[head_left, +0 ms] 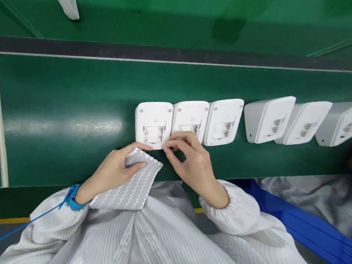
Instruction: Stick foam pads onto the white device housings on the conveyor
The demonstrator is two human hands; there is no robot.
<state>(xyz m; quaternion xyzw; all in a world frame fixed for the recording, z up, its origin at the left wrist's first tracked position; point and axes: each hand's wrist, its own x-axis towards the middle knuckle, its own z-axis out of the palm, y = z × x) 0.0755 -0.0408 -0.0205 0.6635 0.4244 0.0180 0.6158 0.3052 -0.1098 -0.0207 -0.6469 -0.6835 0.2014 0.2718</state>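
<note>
Striped smock cloth [156, 239] lies below the leftmost white device [154, 125], a patterned grey sheet [134, 185] just below it clasped in the left hand [111, 169], the right hand [195, 162] pressing fingertips together at its lower right corner, on what I cannot tell.

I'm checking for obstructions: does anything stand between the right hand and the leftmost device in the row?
Nothing visible does: the right hand has fingertips at that device's lower right corner. The patterned sheet in the left hand lies below.
</note>
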